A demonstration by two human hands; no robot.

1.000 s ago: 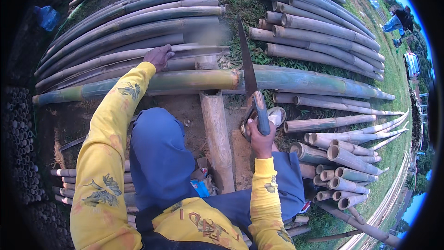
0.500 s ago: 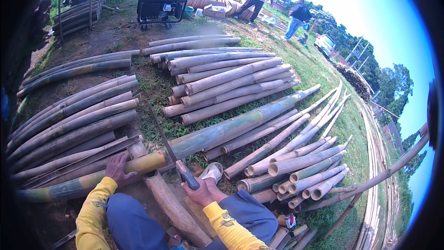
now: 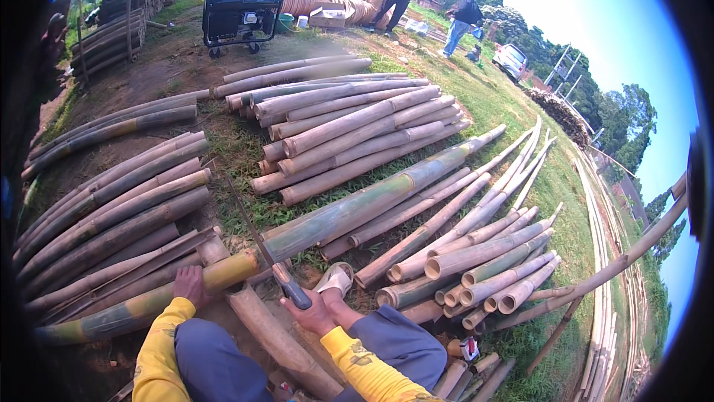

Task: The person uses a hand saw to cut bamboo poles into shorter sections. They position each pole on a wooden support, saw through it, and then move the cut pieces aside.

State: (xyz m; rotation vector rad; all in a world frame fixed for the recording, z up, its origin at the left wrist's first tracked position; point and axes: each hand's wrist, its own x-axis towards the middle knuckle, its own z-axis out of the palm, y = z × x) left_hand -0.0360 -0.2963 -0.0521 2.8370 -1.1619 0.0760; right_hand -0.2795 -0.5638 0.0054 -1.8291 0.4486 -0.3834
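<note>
A thick green and yellow bamboo pole (image 3: 327,220) lies slantwise across the view, over a shorter bamboo support (image 3: 279,339). My left hand (image 3: 189,284) is wrapped over its yellow part, left of the saw. In my right hand (image 3: 314,314) is the handle of a handsaw (image 3: 256,235). The long dark blade points up and away, crossing the pole where yellow meets grey-green. It touches the pole there; how deep it sits I cannot tell. My foot in a light shoe (image 3: 336,278) is beside the pole, just beyond my right hand.
Cut bamboo poles lie in piles to the left (image 3: 111,194), beyond (image 3: 357,123) and to the right (image 3: 491,275). A generator (image 3: 239,19) stands at the far left. Two people (image 3: 398,0) are in the distance, near a parked car (image 3: 510,60). A slanting pole (image 3: 595,281) rises at right.
My left hand has gone from spread fingers on the pole to fingers wrapped over it. My right hand has drawn the saw slightly left and toward me. The whole view has shifted a little.
</note>
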